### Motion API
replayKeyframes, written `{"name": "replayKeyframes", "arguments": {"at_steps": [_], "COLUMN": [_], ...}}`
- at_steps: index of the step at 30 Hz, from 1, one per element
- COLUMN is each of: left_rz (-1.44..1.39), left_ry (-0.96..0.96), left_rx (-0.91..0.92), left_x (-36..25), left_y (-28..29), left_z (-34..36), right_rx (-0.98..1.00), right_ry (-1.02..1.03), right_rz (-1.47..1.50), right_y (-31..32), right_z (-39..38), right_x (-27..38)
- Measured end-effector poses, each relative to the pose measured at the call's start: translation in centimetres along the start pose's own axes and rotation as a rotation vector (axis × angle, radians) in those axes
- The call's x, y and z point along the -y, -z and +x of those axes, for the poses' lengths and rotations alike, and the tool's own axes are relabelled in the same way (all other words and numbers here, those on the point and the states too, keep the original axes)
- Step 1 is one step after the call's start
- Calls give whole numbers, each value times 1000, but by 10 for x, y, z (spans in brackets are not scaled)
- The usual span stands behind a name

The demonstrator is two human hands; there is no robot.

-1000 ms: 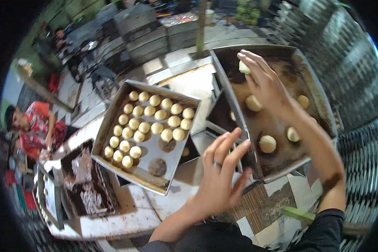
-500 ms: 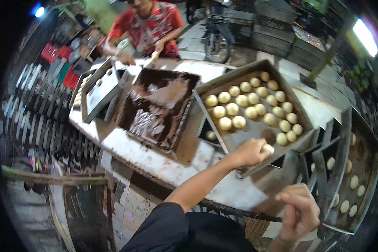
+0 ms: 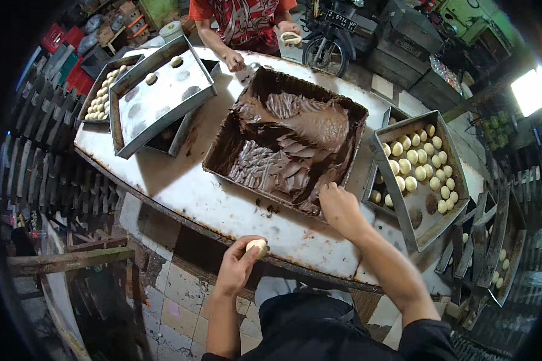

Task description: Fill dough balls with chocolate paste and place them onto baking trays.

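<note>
My left hand (image 3: pixel 236 263) is closed around a round pale bun (image 3: pixel 258 246) just off the table's near edge. At the near right corner of a metal box, my right hand (image 3: pixel 340 207) has its fingers curled down; whatever they hold is hidden. That box (image 3: pixel 217 157) contains thick brown chocolate-like paste (image 3: pixel 310 123), smooth at the far side and ridged at the near left. Right of it, a metal tray (image 3: pixel 403 210) has rows of pale buns (image 3: pixel 420 173) and rests tilted over another tray.
Across the white table (image 3: pixel 186 195), a co-worker in a red patterned shirt (image 3: pixel 241 24) holds an opened bun (image 3: pixel 291 38) and a flat spatula (image 3: pixel 246 73). Stacked trays (image 3: pixel 162 87) stand at the left. More bun trays (image 3: pixel 504 253) lean at the far right. A motorcycle (image 3: pixel 328 45) stands behind.
My left hand has come back from the bun tray to the table's near edge with a bun. My right hand has moved up to the paste box. The view has swung left.
</note>
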State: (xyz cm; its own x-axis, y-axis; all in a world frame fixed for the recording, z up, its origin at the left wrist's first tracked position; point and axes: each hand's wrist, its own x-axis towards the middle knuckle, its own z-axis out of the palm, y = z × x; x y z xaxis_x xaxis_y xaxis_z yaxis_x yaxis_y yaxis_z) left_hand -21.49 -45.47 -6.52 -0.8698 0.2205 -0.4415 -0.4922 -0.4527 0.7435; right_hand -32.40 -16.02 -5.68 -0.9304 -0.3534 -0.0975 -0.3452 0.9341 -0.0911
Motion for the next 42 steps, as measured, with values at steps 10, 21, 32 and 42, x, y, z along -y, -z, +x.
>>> {"name": "replayKeyframes", "arguments": {"at_steps": [10,21,32,42], "left_rz": [-57,-64,-437,336], "left_ry": [67,116,-76,-150], "left_rx": [-106,25,-15,360], "left_x": [-27,1,-4,91], "left_y": [38,-44,-59,-229], "left_z": [10,90,77,-100], "right_rx": [384,-122,-385,-453], "right_ry": [-87,-337,-218,-32], "right_rz": [52,1215,185,1643], "right_y": [-9,48,-20,75], "right_z": [26,8,-45,-284], "right_x": [17,90,-2,-3]}}
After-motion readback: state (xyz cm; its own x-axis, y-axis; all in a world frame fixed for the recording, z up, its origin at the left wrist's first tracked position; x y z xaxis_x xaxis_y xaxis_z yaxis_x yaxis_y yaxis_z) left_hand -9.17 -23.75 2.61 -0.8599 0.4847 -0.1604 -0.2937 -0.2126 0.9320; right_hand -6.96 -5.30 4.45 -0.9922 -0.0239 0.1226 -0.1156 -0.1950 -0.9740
